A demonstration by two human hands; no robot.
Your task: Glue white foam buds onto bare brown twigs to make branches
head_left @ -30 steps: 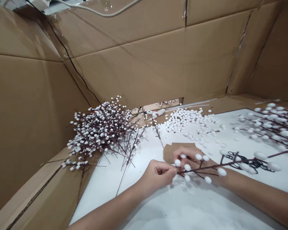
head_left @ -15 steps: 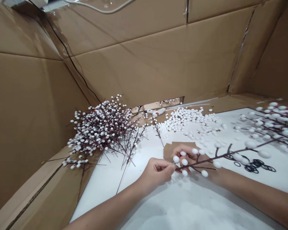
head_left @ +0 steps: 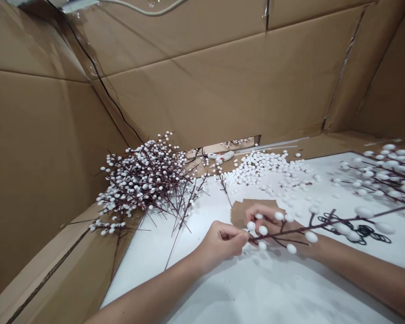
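Note:
My left hand (head_left: 227,240) pinches the left end of a dark brown artificial twig (head_left: 288,233) between thumb and forefinger. The twig stretches to the right, with white oval berries on its short side stems. Behind it, my right hand (head_left: 263,219) has its fingers curled in close to the left fingertips. A white berry (head_left: 250,226) shows at the right fingertips and seems pinched there; the twig and other berries partly cover the grip. Under the right hand lies a torn piece of brown cardboard (head_left: 238,213).
Berry twigs are heaped at left (head_left: 145,175); more twigs (head_left: 391,173) lie at right. Loose white berries (head_left: 263,166) spread across the back of the white tabletop (head_left: 256,288), near a glue gun (head_left: 224,156). Black rings (head_left: 366,231) lie beyond the right forearm. Cardboard walls (head_left: 202,90) surround the table.
The twig and both hands appear slightly further right, along with the whole scene, as the view has shifted a little. Both hands keep the same grip.

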